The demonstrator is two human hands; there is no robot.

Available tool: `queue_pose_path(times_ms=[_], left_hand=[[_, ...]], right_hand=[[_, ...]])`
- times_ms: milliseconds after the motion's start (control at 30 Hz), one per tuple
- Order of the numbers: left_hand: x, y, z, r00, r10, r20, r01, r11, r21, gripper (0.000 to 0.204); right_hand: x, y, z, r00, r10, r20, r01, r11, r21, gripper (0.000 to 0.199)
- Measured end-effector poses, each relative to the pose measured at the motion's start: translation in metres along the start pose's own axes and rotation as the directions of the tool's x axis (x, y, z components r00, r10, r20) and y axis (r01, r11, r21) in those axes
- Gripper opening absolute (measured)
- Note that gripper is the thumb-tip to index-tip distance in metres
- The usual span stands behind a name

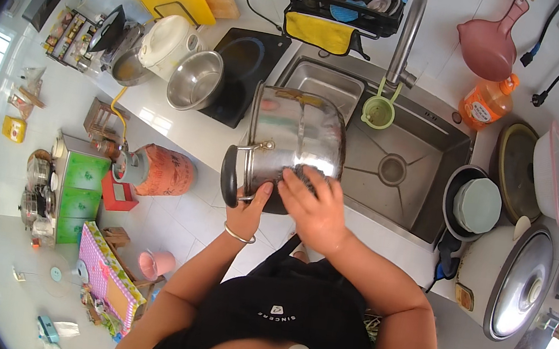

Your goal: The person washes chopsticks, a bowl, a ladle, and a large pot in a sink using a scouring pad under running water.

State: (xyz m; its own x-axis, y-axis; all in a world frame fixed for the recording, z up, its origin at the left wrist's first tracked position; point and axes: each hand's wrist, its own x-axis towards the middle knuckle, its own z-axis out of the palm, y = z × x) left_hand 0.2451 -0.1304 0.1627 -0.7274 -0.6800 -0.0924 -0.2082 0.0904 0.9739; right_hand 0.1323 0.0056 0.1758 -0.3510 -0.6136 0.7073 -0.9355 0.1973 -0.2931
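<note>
A large shiny steel pot is tipped on its side over the counter edge in front of the sink. My left hand is closed around its lower side handle, next to the black grip. My right hand presses a dark steel wool scrubber against the pot's outer wall. Most of the scrubber is hidden under the fingers. Behind the pot is a double steel sink, with a green strainer hanging below the grey faucet.
A steel bowl and a black induction cooktop lie to the left. At right stand an orange soap bottle, stacked bowls and a big lidded pot. An orange gas cylinder stands on the floor.
</note>
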Motion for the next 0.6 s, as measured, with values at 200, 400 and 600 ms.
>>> queue_pose_path(times_ms=[200,400,600], left_hand=[[-0.005,-0.004,-0.007,0.999,0.042,-0.025,-0.041,0.997,0.068,0.023],[-0.003,-0.009,-0.004,0.992,0.119,-0.035,-0.12,0.992,-0.046,0.023],[0.0,-0.005,-0.005,0.987,0.159,0.0,-0.159,0.987,-0.036,0.021]], right_hand=[[0.047,0.042,0.006,0.992,0.116,0.054,-0.115,0.993,-0.031,0.042],[0.04,0.025,-0.01,0.988,0.075,0.135,-0.054,0.987,-0.153,0.044],[0.021,0.001,-0.017,0.988,0.059,0.144,-0.022,0.969,-0.247,0.043]])
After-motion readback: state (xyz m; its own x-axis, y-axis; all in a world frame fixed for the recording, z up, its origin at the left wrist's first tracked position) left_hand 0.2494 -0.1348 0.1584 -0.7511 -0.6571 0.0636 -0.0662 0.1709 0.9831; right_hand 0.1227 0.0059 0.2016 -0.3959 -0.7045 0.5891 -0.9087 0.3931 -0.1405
